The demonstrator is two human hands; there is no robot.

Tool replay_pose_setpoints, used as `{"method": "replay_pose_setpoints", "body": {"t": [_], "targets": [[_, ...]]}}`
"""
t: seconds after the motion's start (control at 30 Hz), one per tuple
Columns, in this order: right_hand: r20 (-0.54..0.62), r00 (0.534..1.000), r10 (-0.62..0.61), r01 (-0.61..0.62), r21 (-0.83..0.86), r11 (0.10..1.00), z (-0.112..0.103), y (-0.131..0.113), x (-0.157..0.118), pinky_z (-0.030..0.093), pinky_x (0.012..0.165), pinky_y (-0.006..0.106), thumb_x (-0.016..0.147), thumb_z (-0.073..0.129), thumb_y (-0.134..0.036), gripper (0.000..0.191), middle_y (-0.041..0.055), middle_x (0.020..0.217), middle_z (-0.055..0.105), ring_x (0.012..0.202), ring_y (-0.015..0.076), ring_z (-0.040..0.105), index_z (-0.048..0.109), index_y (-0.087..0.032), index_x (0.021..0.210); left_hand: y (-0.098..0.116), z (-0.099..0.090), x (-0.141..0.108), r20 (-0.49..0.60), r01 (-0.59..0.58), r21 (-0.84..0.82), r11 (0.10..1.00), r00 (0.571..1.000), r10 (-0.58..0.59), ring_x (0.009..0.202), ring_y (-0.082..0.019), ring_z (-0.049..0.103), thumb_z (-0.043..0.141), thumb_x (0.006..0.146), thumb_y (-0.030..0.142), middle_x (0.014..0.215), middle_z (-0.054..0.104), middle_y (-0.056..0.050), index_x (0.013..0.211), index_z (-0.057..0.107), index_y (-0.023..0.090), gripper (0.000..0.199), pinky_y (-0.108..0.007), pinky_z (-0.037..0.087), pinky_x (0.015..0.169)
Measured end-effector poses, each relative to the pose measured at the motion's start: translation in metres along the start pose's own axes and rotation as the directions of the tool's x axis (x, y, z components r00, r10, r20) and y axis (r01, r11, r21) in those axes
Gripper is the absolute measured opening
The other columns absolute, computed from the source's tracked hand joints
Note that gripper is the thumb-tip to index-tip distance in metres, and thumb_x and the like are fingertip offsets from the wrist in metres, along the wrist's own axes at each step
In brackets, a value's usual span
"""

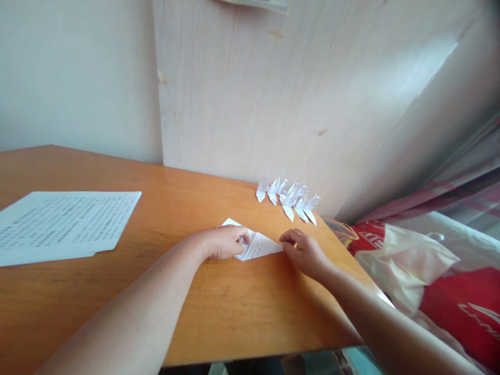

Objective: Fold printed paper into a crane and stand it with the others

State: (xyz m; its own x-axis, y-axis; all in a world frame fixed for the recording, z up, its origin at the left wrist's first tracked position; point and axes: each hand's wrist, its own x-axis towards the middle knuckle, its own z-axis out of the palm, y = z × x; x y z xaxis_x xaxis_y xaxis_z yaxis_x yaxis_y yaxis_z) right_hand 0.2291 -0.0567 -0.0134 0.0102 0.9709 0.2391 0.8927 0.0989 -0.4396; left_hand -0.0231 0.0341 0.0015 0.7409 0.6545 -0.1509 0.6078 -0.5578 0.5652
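A sheet of printed paper, folded to a pointed kite-like shape, lies on the wooden table in front of me. My left hand rests over its left part with curled fingers gripping the paper; some of the sheet is hidden beneath. At the paper's right tip, my right hand has thumb and forefinger pinched together on the point. Beyond my right hand, several folded paper pieces with pointed ends stand or lean in a cluster near the table's back right edge.
On the left of the table lies a stack of printed sheets. A pale board rises behind the table. Past the right edge are a red bag, a cream-coloured bag and a curtain.
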Motion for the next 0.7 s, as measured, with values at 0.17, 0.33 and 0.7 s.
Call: {"method": "replay_pose_setpoints", "body": {"t": [0.17, 0.33, 0.7], "targets": [[0.085, 0.941, -0.328, 0.333, -0.049, 0.942, 0.009, -0.028, -0.012, 0.045, 0.099, 0.038, 0.093, 0.051, -0.023, 0.032, 0.0102, 0.124, 0.066, 0.111, 0.024, 0.06, 0.066, -0.023, 0.121, 0.002, -0.002, -0.002, 0.022, -0.032, -0.028, 0.999, 0.999, 0.033, 0.076, -0.018, 0.06, 0.057, 0.074, 0.03, 0.089, 0.067, 0.001, 0.125, 0.059, 0.027, 0.052, -0.025, 0.04, 0.06], [0.169, 0.913, -0.37, 0.392, -0.116, 0.913, 0.013, -0.036, -0.013, 0.04, 0.107, 0.041, 0.098, 0.049, -0.032, 0.039, 0.0098, 0.136, 0.06, 0.124, 0.0252, 0.054, 0.062, -0.024, 0.133, 0.006, -0.006, -0.004, 0.074, -0.134, -0.004, 0.991, 0.988, 0.134, 0.073, -0.017, 0.059, 0.059, 0.073, 0.031, 0.086, 0.069, 0.003, 0.124, 0.066, 0.031, 0.052, -0.024, 0.04, 0.062], [0.123, 0.963, -0.242, 0.266, -0.254, 0.93, 0.008, -0.004, -0.01, 0.037, 0.111, 0.048, 0.1, 0.045, -0.035, 0.04, 0.0078, 0.138, 0.062, 0.129, 0.0294, 0.051, 0.066, -0.022, 0.13, 0.002, -0.005, -0.002, 0.088, -0.121, 0.123, 0.985, 0.99, 0.11, 0.081, -0.02, 0.063, 0.055, 0.073, 0.026, 0.102, 0.071, -0.003, 0.134, 0.062, 0.033, 0.062, -0.026, 0.042, 0.065]]}}
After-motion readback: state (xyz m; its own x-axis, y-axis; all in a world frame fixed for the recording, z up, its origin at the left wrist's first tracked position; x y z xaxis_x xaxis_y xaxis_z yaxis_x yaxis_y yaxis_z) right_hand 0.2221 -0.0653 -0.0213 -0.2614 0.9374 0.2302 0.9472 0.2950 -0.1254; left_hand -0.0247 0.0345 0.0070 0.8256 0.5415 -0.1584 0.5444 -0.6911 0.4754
